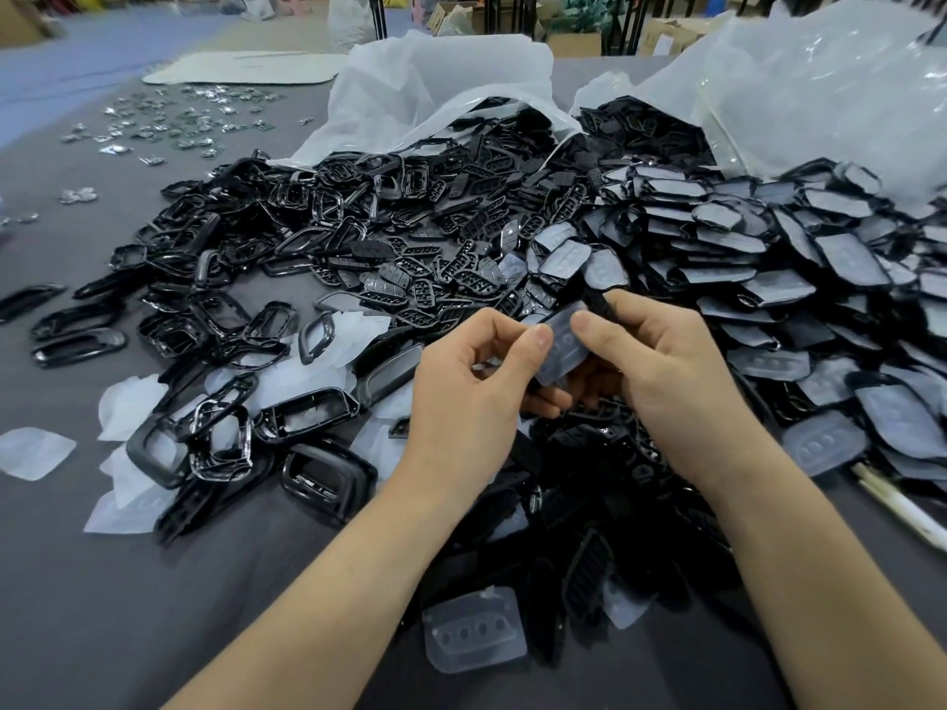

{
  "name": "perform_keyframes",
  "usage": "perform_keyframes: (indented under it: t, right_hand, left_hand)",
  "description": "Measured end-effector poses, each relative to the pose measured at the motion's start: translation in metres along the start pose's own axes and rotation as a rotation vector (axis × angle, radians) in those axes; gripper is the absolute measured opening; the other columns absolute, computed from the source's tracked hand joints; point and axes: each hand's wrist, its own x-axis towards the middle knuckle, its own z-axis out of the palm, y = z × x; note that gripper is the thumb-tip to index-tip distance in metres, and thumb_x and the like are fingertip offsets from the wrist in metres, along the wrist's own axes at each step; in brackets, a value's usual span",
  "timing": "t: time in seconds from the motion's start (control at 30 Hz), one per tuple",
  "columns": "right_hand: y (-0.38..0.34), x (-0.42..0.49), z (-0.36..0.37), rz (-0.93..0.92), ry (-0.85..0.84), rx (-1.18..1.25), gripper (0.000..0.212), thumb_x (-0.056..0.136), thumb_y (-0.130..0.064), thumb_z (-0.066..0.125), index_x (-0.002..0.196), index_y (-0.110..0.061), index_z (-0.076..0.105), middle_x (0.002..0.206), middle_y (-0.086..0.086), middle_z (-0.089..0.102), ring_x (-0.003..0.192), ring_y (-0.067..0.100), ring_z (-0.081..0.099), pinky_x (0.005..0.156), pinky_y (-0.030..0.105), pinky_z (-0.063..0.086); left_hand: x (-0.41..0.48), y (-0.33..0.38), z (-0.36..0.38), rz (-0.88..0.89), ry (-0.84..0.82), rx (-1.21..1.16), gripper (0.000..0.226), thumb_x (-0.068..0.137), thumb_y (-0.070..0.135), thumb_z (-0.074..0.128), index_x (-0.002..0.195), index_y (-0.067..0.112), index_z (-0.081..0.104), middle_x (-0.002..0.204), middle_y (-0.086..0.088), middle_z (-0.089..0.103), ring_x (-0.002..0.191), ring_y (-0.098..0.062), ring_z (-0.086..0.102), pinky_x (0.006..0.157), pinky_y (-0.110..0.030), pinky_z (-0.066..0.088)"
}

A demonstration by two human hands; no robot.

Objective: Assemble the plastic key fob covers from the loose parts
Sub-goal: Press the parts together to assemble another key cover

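Left hand [474, 381] and right hand [661, 361] pinching one translucent button pad [562, 351], black fob parts [358, 238] heaped on table [102, 607]

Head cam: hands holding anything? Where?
One translucent button pad, pinched by both hands: left hand at its left edge, right hand at its upper right edge.

Dark grey cloth-covered surface [102, 581] running from near to far, with a flat pale board [246, 68] at its far left edge. Beyond it, blue floor [77, 58] far left, thin black poles [378, 17] and cardboard boxes [574, 43] far right. Lit softly and evenly.
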Motion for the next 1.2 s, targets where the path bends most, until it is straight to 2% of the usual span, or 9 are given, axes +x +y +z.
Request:
perform_keyframes:
  t: [0.1, 0.23, 0.37, 0.53, 0.63, 0.83, 0.93, 1.1, 1.2]
  right_hand:
    - [0.0017, 0.0008, 0.0005, -0.007, 0.002, 0.02, 0.022, 0.095, -0.009, 0.054, 0.075, -0.001, 0.058, 0.06, 0.001, 0.062, 0.049, 0.012, 0.058, 0.045, 0.022, 0.044]
    - [0.0022, -0.0001, 0.0019, -0.04, 0.001, 0.012, 0.02, 0.095, -0.01, 0.053, 0.08, -0.002, 0.062, 0.065, 0.001, 0.067, 0.054, 0.013, 0.062, 0.051, 0.025, 0.051]
    - [-0.0003, 0.0002, 0.0012, 0.038, -0.047, 0.177, 0.022, 0.088, -0.019, 0.055, 0.081, -0.001, 0.065, 0.074, 0.014, 0.068, 0.064, 0.028, 0.061, 0.06, 0.04, 0.052]
    - [0.0004, 0.0014, 0.0026, 0.015, -0.002, 0.124, 0.027, 0.08, -0.015, 0.055, 0.083, 0.011, 0.06, 0.07, 0.019, 0.067, 0.056, 0.027, 0.06, 0.052, 0.031, 0.051]
    - [0.002, 0.0028, 0.0033, 0.027, 0.044, 0.105, 0.034, 0.075, -0.014, 0.054, 0.081, 0.019, 0.051, 0.069, 0.025, 0.057, 0.056, 0.027, 0.054, 0.048, 0.027, 0.046]
    - [0.0017, 0.0021, 0.007, 0.107, 0.119, 0.118, 0.016, 0.069, -0.012, 0.051, 0.066, 0.003, 0.047, 0.068, 0.013, 0.045, 0.061, 0.025, 0.042, 0.048, 0.026, 0.038]
    - [0.0007, 0.0019, 0.0059, 0.124, 0.125, 0.094, 0.021, 0.068, -0.014, 0.052, 0.066, 0.005, 0.045, 0.071, 0.012, 0.045, 0.064, 0.026, 0.04, 0.051, 0.028, 0.036]
    - [-0.0019, 0.0012, 0.0046, 0.148, 0.094, 0.178, 0.011, 0.071, -0.019, 0.055, 0.061, -0.017, 0.059, 0.076, 0.008, 0.058, 0.059, 0.025, 0.054, 0.053, 0.03, 0.044]
    - [-0.0024, 0.0013, 0.0051, 0.088, 0.08, 0.116, 0.018, 0.075, -0.02, 0.056, 0.062, -0.007, 0.055, 0.077, 0.017, 0.054, 0.061, 0.028, 0.053, 0.05, 0.03, 0.045]
  left_hand:
    - [-0.0003, -0.0006, 0.0002, 0.021, 0.005, 0.025, 0.019, 0.093, 0.009, 0.06, 0.074, 0.009, 0.059, 0.061, 0.002, 0.064, 0.048, -0.015, 0.064, 0.047, -0.021, 0.05]
    - [-0.0003, 0.0, -0.0004, 0.029, 0.024, 0.033, 0.019, 0.093, 0.009, 0.06, 0.074, 0.008, 0.059, 0.06, 0.003, 0.064, 0.047, -0.014, 0.064, 0.046, -0.021, 0.049]
    - [-0.0005, 0.0018, -0.0001, 0.035, 0.033, 0.008, 0.018, 0.093, 0.009, 0.06, 0.075, 0.008, 0.059, 0.061, 0.002, 0.065, 0.048, -0.014, 0.064, 0.046, -0.019, 0.049]
    - [-0.0019, 0.0017, 0.0001, 0.054, 0.024, 0.042, 0.017, 0.092, 0.008, 0.06, 0.076, 0.006, 0.059, 0.06, 0.003, 0.063, 0.048, -0.014, 0.064, 0.047, -0.02, 0.05]
    - [-0.0032, -0.0002, 0.0015, 0.102, 0.015, 0.118, 0.017, 0.092, 0.01, 0.061, 0.077, 0.003, 0.059, 0.06, 0.004, 0.063, 0.049, -0.013, 0.065, 0.049, -0.021, 0.051]
    - [-0.0047, -0.0025, 0.0025, 0.149, 0.004, 0.221, 0.016, 0.092, 0.012, 0.062, 0.078, 0.004, 0.06, 0.06, 0.003, 0.065, 0.05, -0.013, 0.066, 0.049, -0.022, 0.051]
    - [-0.0052, -0.0031, 0.0027, 0.132, -0.001, 0.2, 0.016, 0.093, 0.011, 0.062, 0.079, 0.002, 0.059, 0.06, 0.001, 0.064, 0.05, -0.014, 0.067, 0.049, -0.023, 0.052]
    - [-0.0047, -0.0024, 0.0022, 0.12, 0.012, 0.159, 0.017, 0.093, 0.01, 0.061, 0.078, 0.003, 0.058, 0.061, 0.002, 0.063, 0.051, -0.016, 0.067, 0.049, -0.025, 0.053]
    - [-0.0043, -0.0022, 0.001, 0.125, 0.018, 0.167, 0.016, 0.093, 0.011, 0.061, 0.078, 0.004, 0.059, 0.063, 0.003, 0.065, 0.051, -0.016, 0.067, 0.049, -0.026, 0.053]
